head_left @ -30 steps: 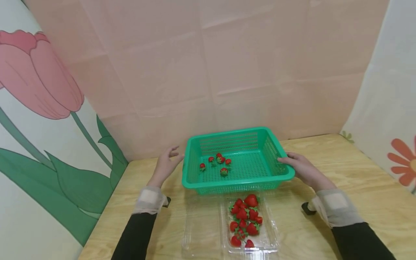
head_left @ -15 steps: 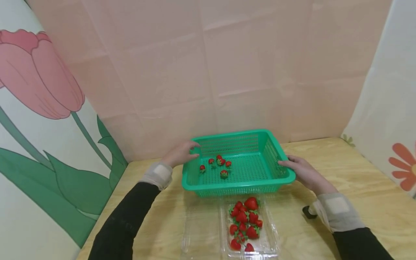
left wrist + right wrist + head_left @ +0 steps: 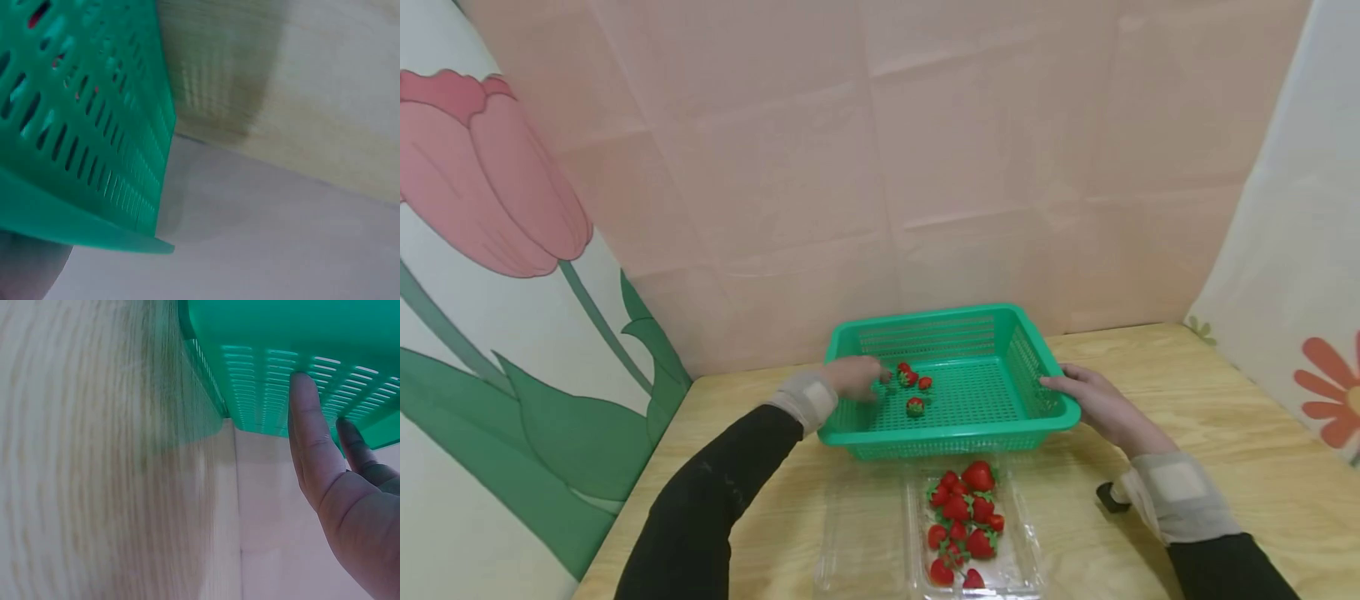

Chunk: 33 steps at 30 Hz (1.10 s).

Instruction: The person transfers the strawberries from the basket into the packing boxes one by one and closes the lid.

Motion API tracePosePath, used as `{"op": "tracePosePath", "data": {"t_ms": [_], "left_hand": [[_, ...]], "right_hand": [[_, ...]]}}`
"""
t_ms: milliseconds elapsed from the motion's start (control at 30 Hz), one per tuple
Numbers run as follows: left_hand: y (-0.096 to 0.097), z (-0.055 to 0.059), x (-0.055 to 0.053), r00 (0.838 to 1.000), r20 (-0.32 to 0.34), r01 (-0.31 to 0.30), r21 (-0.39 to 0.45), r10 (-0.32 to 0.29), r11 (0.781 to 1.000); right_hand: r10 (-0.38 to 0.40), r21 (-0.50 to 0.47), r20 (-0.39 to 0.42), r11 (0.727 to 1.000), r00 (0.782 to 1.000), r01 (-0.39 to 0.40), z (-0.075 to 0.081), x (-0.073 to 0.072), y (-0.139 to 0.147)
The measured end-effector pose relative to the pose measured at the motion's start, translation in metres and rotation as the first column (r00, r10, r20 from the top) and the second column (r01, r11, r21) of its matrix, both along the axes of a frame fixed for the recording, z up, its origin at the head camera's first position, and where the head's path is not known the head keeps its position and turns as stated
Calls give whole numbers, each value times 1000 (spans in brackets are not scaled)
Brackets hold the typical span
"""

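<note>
A green plastic basket (image 3: 940, 431) with slotted walls holds several small strawberries (image 3: 914, 407). My left hand (image 3: 856, 377) reaches over its left rim, fingers blurred and low beside the berries. The hand covers the spot of the leftmost ones, and I cannot tell whether it pinches one. My right hand (image 3: 1097, 402) grips the basket's right side, thumb over the rim. From the right wrist view, its fingers (image 3: 309, 412) lie against the slotted outside wall. The left wrist view shows mostly the basket's outer side (image 3: 94, 125).
In front of the basket lies an open clear plastic clamshell box (image 3: 1024, 542), its lid (image 3: 861, 533) folded flat to the left. Several larger strawberries (image 3: 981, 543) fill its tray. The wooden table (image 3: 1210, 400) ends at a pink back sheet (image 3: 970, 167).
My left hand has moved from outside the basket's left end, over the rim, and down among the berries. The right hand keeps its grip; the basket stays nearly in place.
</note>
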<state>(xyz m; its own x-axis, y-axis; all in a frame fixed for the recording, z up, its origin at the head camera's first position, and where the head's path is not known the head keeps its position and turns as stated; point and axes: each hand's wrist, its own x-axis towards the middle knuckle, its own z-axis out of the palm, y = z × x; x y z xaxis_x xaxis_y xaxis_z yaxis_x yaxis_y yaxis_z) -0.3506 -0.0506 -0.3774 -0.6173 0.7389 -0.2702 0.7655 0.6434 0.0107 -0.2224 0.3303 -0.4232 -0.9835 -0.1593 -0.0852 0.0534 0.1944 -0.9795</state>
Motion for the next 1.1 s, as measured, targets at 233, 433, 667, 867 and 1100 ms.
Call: {"op": "tracePosePath", "data": {"t_ms": [233,433,667,867,1100], "left_hand": [[-3,2,0,999,-34,-19,-67,17,998],[-3,0,-3,1000,-25,-5,-106,2,994],[-1,-4,-1,1000,-23,-1,-181,-3,983],[1,-3,1,999,-32,13,-250,-22,968],[-1,-4,-2,999,-39,18,-263,-30,965]], "right_hand": [[6,14,-7,1000,1000,-6,0,-2,-1],[8,15,-12,1000,1000,-8,1,-5,1],[-1,17,8,1000,1000,1,0,-4,2],[5,30,-5,1000,1000,-5,0,-4,3],[15,20,-18,1000,1000,-14,1,-6,1]]}}
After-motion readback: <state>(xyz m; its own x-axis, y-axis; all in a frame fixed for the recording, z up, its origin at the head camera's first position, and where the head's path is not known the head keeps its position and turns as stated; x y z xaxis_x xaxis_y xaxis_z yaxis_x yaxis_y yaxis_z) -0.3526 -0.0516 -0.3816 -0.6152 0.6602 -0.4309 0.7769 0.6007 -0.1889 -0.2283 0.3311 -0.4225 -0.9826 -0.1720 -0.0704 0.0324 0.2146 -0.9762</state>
